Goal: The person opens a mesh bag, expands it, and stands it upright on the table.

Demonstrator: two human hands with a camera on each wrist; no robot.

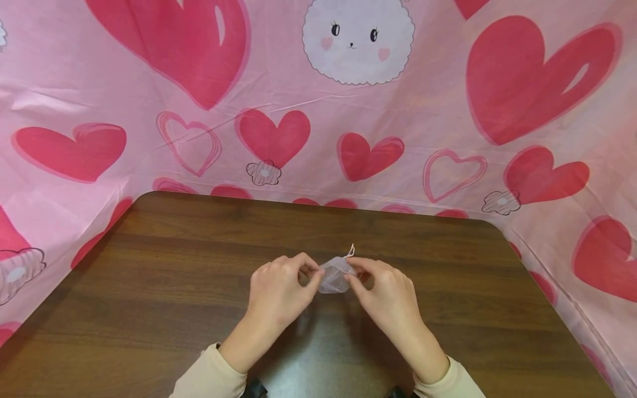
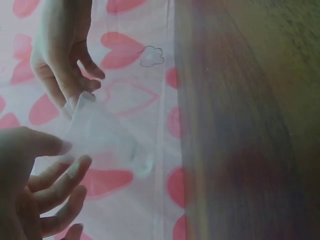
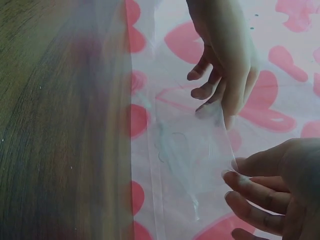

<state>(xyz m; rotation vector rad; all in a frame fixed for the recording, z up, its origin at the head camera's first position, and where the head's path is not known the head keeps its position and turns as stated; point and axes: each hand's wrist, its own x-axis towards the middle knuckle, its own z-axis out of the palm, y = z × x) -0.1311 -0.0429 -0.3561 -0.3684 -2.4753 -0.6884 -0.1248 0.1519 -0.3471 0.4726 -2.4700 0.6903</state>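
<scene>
Held up over the table is a small sheer white pouch [image 1: 333, 279], see-through like organza, with a pale cord loop [image 1: 351, 251] sticking up at its top right. My left hand [image 1: 281, 287] pinches its left edge between thumb and fingers. On the opposite edge, my right hand [image 1: 390, 290] pinches the fabric the same way. The left wrist view shows the pouch [image 2: 102, 130] stretched between both hands, hanging thin and translucent. In the right wrist view the fabric [image 3: 200, 150] spreads between the fingertips. Whether anything lies inside cannot be made out.
A dark brown wooden table [image 1: 174, 276] with rounded far corners lies below the hands. Pink cloth [image 1: 278, 72] printed with red hearts hangs behind it and along both sides.
</scene>
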